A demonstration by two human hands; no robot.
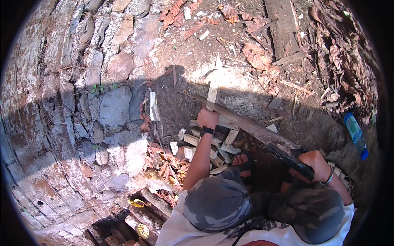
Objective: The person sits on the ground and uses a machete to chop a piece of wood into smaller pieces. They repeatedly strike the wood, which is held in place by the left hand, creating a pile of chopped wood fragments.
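Observation:
My left hand, with a dark watch on its wrist, is closed round the near end of a split stick of wood. The stick's far end reaches a sunlit log on the ground. On the right, my right hand grips the black handle of a long machete with a worn brown blade. Its blade slants up to the left, and its tip end crosses the stick just beyond my left fingers. Whether the edge touches the wood I cannot tell.
Below my left hand lies a heap of split wood pieces, close to my sandalled foot. A stone wall runs along the left. At the right lies a plastic bottle with a blue cap. Dry leaves litter the far ground.

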